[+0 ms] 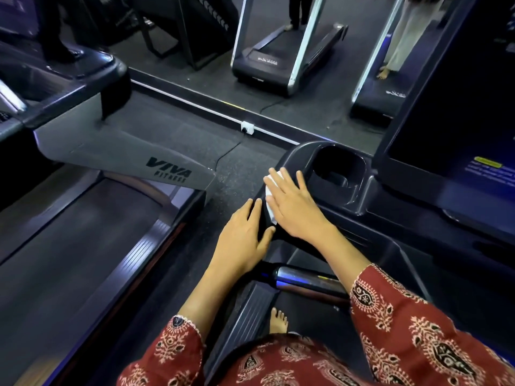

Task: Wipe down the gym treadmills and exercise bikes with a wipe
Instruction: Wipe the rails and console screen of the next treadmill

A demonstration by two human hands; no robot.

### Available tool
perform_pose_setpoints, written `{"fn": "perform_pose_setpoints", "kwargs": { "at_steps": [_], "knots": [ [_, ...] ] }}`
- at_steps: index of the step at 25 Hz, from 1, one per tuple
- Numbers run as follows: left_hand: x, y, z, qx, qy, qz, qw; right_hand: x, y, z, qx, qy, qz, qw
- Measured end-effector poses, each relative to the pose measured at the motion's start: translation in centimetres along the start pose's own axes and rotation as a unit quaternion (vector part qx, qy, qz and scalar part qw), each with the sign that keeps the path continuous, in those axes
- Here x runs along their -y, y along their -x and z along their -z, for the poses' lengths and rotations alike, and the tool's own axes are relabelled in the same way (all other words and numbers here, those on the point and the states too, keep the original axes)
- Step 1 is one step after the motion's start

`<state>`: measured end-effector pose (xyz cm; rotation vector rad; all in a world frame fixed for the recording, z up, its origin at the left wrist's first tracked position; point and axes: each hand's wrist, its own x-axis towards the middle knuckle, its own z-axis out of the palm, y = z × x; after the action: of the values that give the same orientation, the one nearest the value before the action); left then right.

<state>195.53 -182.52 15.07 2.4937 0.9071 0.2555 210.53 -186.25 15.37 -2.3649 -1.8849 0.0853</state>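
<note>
Pressing flat on the wipe point(269, 189), the right hand point(295, 204) lies with its fingers straight and spread, clamped on nothing. The cloth is pinned beneath the palm on the left rim of the treadmill console point(295, 158).

Item, wipe: white and mostly covered, showing only at the fingertips and beside the wrist. Likely thin, limp, light and damp. It should bunch or slide if pushed by one corner, so a broad palm over its middle seems the best hold.

Item, left hand point(241, 240): fingers straight, thumb apart, resting on the console's near corner, just beside the right hand. It holds nothing.

Item, cup holder point(338, 168): a deep dark recess just right of the wipe. Its walls would need the cloth tucked in by the fingertips.

Item, screen point(446, 107): tall and dark, further right.

Item, chrome handlebar point(306, 281): below the forearms, not in the way.

Item, bare foot point(278, 320): on the deck below.

Item, neighbouring treadmill point(125, 162): well apart to the left across the floor.

Item, wall socket point(247, 127): on the skirting beyond, with a cable trailing from it.
</note>
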Motion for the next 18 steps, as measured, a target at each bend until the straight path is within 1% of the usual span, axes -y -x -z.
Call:
{"fn": "perform_pose_setpoints", "kwargs": {
  "at_steps": [2, 3, 5, 6, 9, 11, 15, 18],
  "knots": [
    [-0.1, -0.8, 0.2, 0.001, 0.008, -0.009, 1.0, -0.2, -1.1, 0.1, 0.02, 0.0, 0.028, 0.999],
    [0.0, -1.3, 0.2, 0.005, 0.01, -0.009, 1.0, -0.6, -1.6, 0.1, 0.021, 0.011, 0.018, 1.0],
    [0.3, -2.2, 0.2, 0.017, 0.008, -0.002, 1.0, -1.4, -2.4, 0.4, 0.012, 0.022, -0.041, 0.999],
    [0.4, -2.6, 0.2, 0.021, 0.01, 0.0, 1.0, -1.6, -2.5, 0.5, 0.011, 0.019, -0.055, 0.998],
    [0.3, -3.5, 0.1, 0.028, 0.026, -0.009, 0.999, -1.4, -2.4, 0.5, 0.033, 0.007, -0.02, 0.999],
    [0.4, -4.0, 0.0, 0.023, 0.028, -0.011, 0.999, -1.8, -3.0, 0.2, 0.018, -0.031, -0.043, 0.998],
    [0.3, -3.6, -0.1, 0.024, 0.008, -0.003, 1.0, -1.1, -2.5, -0.6, -0.042, -0.081, -0.1, 0.991],
    [0.1, -2.0, 0.2, 0.013, -0.007, -0.018, 1.0, -0.2, 0.3, -0.9, -0.047, -0.131, -0.084, 0.987]
  ]
}}
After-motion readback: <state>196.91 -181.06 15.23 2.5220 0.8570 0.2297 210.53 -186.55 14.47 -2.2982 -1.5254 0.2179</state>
